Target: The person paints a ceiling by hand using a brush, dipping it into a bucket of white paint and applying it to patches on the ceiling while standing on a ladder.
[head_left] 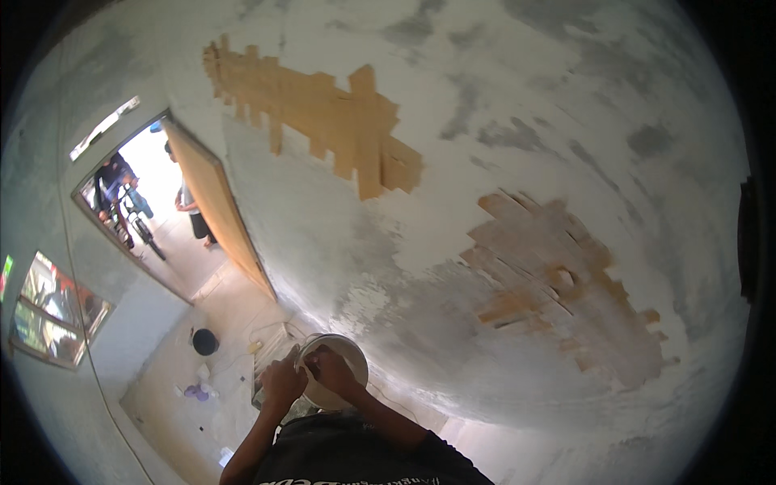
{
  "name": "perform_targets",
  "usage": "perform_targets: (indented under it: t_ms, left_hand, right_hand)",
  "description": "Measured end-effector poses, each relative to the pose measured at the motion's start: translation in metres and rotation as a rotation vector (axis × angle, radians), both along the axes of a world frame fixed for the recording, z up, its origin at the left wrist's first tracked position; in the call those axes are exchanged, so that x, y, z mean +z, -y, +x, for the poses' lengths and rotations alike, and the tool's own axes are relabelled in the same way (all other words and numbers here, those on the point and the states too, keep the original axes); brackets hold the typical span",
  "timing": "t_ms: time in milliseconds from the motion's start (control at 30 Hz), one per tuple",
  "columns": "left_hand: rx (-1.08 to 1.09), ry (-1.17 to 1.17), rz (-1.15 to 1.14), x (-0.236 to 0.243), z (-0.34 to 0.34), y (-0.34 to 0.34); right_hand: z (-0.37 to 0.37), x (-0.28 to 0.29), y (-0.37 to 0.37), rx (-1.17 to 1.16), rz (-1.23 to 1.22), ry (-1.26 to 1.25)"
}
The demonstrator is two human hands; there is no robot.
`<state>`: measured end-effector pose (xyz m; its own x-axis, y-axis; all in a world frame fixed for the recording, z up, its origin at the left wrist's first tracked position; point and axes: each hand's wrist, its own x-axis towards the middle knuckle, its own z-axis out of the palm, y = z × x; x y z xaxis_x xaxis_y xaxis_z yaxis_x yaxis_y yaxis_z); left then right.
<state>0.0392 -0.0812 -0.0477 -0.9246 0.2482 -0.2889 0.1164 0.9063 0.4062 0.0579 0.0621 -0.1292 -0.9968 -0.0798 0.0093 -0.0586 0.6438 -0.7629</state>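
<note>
In the head view, the step in hand seems to be work at the bucket (360, 360) near the wall (323, 242); the right hand (330, 369) reaches over its mouth, the left hand (283, 380) beside its rim. I cannot tell what either grip pinches; the next move calls for a steady bucket.

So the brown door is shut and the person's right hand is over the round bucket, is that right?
Not quite: the brown door stands open, not shut, as the head view shows. The right hand is indeed over the round bucket.
</note>
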Motion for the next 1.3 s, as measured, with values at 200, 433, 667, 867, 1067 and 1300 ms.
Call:
perform_targets:
  t_ms: [200, 433, 667, 867, 1067, 1300]
  left_hand:
    - [-0.156, 0.06, 0.148, 0.009, 0.001, -0.044]
    - [-0.165, 0.045, 0.145, 0.021, 0.015, -0.076]
    - [-0.204, 0.074, 0.234, 0.046, 0.016, -0.093]
    - [-0.261, 0.058, 0.291, 0.053, 0.014, -0.102]
    - [-0.333, -0.005, 0.312, 0.049, 0.024, -0.105]
    - [-0.349, -0.053, 0.441, 0.038, 0.006, -0.091]
  right_hand:
    - [0.018, 0.0, -0.039, -0.244, -0.041, -0.006]
    - [0.036, 0.022, -0.054, -0.369, -0.04, -0.004]
    - [0.056, 0.039, -0.067, -0.368, -0.008, -0.067]
    - [0.079, 0.05, -0.075, -0.44, -0.019, -0.123]
    - [0.1, 0.051, -0.081, -0.487, -0.003, -0.053]
    - [0.121, 0.102, -0.09, -0.48, -0.074, -0.221]
